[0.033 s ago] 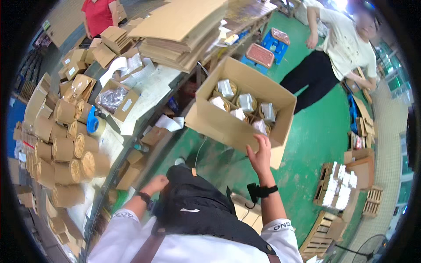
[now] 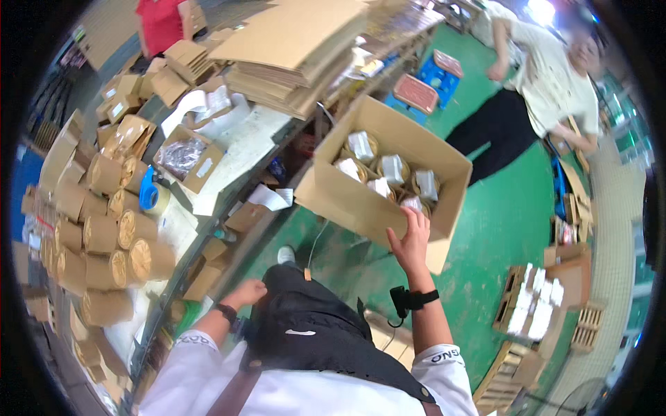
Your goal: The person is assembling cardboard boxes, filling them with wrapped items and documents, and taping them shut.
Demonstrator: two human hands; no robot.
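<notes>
A tall open cardboard box (image 2: 361, 208) stands ahead of me, flaps up. Inside sit several round tubs (image 2: 393, 168) with white or silvery packets on top. My right hand (image 2: 411, 239) is at the box's near right rim, fingers apart and thumb spread. Its fingertips overlap the rim; whether they press on it I cannot tell. My left hand (image 2: 246, 292) hangs beside my black apron (image 2: 298, 315), fingers curled in with nothing visible in them.
Left, a workbench (image 2: 177, 232) bears several brown paper-wrapped cylinders (image 2: 151, 259), a blue tape dispenser (image 2: 148, 188) and stacked cardboard sheets (image 2: 298, 41). A co-worker (image 2: 548, 76) stands beyond the box at right. Blue stools (image 2: 416, 93) and wooden pallets (image 2: 510, 378) stand on the green floor.
The view has shifted slightly, so the box and bench sit a little lower and further right. My right hand has moved slightly farther over the box rim. My left hand stays put.
</notes>
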